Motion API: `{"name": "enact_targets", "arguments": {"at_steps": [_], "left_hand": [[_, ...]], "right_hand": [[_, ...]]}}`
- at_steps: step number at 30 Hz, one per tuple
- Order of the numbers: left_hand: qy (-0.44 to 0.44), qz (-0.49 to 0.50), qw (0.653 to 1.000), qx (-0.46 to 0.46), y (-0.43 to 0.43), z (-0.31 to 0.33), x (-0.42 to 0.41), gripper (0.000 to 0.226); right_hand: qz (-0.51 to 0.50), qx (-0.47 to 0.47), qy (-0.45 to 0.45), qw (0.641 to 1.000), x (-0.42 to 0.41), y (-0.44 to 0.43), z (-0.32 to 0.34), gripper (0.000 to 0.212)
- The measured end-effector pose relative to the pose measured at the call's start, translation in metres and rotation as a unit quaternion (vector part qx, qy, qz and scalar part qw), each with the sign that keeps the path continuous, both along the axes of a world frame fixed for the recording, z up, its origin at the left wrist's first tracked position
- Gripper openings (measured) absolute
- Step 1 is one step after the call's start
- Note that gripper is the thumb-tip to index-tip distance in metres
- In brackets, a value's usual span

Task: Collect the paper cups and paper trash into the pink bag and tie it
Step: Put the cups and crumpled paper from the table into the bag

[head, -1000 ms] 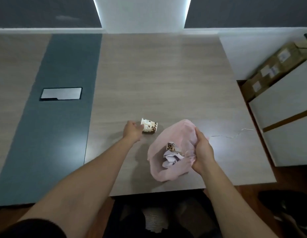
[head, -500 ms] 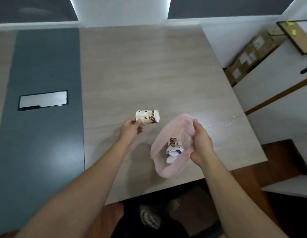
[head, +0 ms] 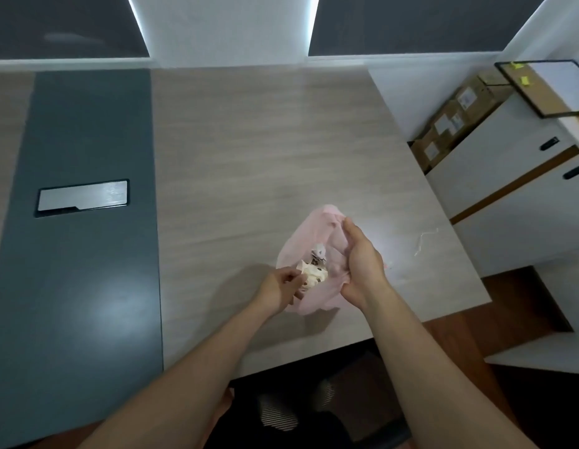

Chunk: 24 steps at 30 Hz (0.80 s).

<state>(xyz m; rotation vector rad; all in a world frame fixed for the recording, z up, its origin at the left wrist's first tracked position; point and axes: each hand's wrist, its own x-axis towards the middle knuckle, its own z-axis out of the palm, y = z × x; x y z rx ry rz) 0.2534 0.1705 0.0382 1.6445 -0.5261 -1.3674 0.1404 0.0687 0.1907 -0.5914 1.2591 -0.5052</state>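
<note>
A pink bag point(head: 317, 228) lies open on the wooden table point(head: 249, 163) near its front edge. My right hand point(head: 359, 264) grips the bag's right rim and holds the mouth apart. My left hand point(head: 281, 286) is at the mouth's left side, fingers closed on a white paper cup with brown spots point(head: 312, 275) that sits inside the opening. Behind the cup, crumpled paper trash point(head: 318, 254) shows deeper in the bag.
A thin white scrap point(head: 425, 239) lies on the table to the right of the bag. A metal cable hatch point(head: 82, 197) sits in the dark strip at left. White cabinets point(head: 508, 189) and cardboard boxes point(head: 456, 121) stand at right. The table's front edge runs just below the bag.
My left hand lifted the cup off the table and carried it right and down into the bag's mouth. My right hand kept its hold on the bag's rim.
</note>
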Motion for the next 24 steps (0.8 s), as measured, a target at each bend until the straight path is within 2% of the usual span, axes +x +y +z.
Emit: {"name": "enact_targets", "arguments": {"at_steps": [2,4,6,8,9,11,12,13,16,18,20,24], "left_hand": [[-0.046,-0.044,0.998,0.022,0.000,0.008,0.003,0.017],[-0.120,-0.033,0.991,0.040,0.006,0.015,0.016,0.023],[-0.220,0.050,0.973,0.041,0.019,0.020,0.038,0.020],[-0.324,0.141,0.935,0.042,0.037,0.022,0.062,0.019],[-0.343,0.168,0.922,0.057,0.045,0.023,0.073,0.037],[-0.323,0.166,0.926,0.105,0.058,0.020,0.096,0.083],[-0.294,0.150,0.934,0.135,0.063,0.018,0.107,0.097],[-0.263,0.125,0.944,0.155,0.068,0.016,0.117,0.098],[-0.236,0.088,0.954,0.164,0.087,0.019,0.148,0.052],[-0.237,0.163,0.950,0.120,0.100,0.029,0.165,0.027],[-0.228,0.236,0.942,0.074,0.109,0.049,0.181,0.020],[-0.233,0.295,0.927,-0.004,0.125,0.085,0.212,0.026]], "right_hand": [[0.007,-0.002,-0.009,1.000,0.002,0.002,0.007,0.036],[0.011,-0.001,-0.024,1.000,0.010,0.006,0.016,0.035],[-0.002,0.002,-0.041,0.999,0.018,0.007,0.019,0.031],[0.008,0.003,-0.062,0.998,0.030,0.011,0.026,0.031],[0.016,0.000,-0.071,0.997,0.036,0.013,0.031,0.035],[0.041,-0.002,-0.099,0.994,0.050,0.021,0.041,0.041],[0.049,0.000,-0.109,0.993,0.058,0.025,0.045,0.042],[0.059,0.004,-0.117,0.991,0.066,0.028,0.049,0.042],[0.084,-0.010,-0.134,0.987,0.086,0.035,0.058,0.043],[0.089,-0.023,-0.144,0.985,0.094,0.035,0.061,0.043],[0.102,-0.034,-0.144,0.984,0.098,0.034,0.065,0.042],[0.111,-0.065,-0.127,0.984,0.101,0.030,0.065,0.031]]}}
